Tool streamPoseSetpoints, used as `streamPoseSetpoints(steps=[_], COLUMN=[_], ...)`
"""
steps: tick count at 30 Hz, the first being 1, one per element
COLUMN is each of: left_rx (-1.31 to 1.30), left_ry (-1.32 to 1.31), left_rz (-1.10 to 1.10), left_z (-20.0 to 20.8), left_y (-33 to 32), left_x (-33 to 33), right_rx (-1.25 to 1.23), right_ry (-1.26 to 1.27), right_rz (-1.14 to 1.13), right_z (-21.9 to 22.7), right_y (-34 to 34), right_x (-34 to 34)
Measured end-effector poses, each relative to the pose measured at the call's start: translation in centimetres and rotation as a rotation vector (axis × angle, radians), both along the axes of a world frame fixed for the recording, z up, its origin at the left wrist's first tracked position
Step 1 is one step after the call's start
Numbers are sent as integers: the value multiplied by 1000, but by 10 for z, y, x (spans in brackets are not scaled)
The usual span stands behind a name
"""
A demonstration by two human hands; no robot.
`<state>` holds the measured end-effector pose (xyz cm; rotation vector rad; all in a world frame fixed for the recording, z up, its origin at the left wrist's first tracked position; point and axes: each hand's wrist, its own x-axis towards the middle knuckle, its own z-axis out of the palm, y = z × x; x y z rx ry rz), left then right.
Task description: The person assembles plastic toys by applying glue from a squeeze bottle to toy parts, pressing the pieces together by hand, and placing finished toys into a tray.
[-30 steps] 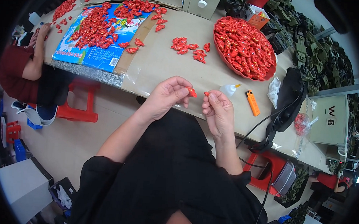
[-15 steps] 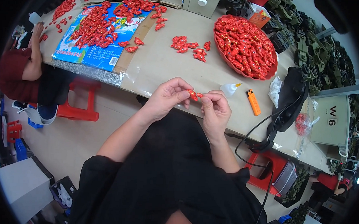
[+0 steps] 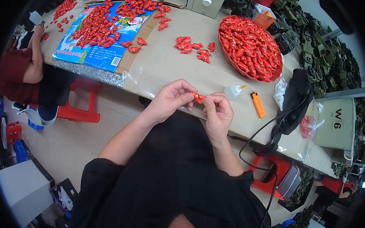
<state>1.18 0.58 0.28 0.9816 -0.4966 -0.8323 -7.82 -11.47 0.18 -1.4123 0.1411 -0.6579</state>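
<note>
Between my two hands, just above the table's near edge, is a small glossy red figurine (image 3: 198, 97) with gold marks. My left hand (image 3: 169, 101) pinches its left end between thumb and fingertips. At its right end, the thumb and forefinger of my right hand (image 3: 218, 118) are pressed together on it, covering part of it. A small white squeeze bottle with a yellow nozzle (image 3: 233, 91) lies just beyond my right hand. To its right lies an orange lighter (image 3: 257, 104). Ahead of my hands, several similar red figurines (image 3: 187, 45) lie in a loose group.
A red bowl (image 3: 271, 80) heaped with red figurines stands at the far right. On the left, more cover a blue printed cardboard sheet (image 3: 70, 54). A black bag (image 3: 297, 103) with a cable lies at the right. Another person (image 3: 21, 70) sits at the left.
My right hand has shifted slightly left. The small red end piece at its fingertips, which stood out from the figurine before, now sits close against it. My left hand has barely moved.
</note>
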Motion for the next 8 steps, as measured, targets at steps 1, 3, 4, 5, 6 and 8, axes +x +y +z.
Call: streamPoseSetpoints(steps=[1, 3, 4, 5, 6, 8], left_rx=[2, 4, 5, 5, 3, 0], left_ry=[3, -7, -18, -18, -11, -3], left_rz=[1, 3, 5, 6, 3, -1], left_z=[0, 1, 2, 2, 2, 1], left_y=[0, 0, 0, 0, 0, 0], left_x=[0, 0, 0, 0, 0, 0], right_rx=[4, -2, -8, -8, -40, -91], right_ry=[-2, 0, 1, 2, 4, 5], right_rz=[-6, -7, -7, -6, -15, -25], right_z=[0, -1, -2, -2, -2, -3], right_y=[0, 0, 0, 0, 0, 0], right_x=[0, 0, 0, 0, 0, 0])
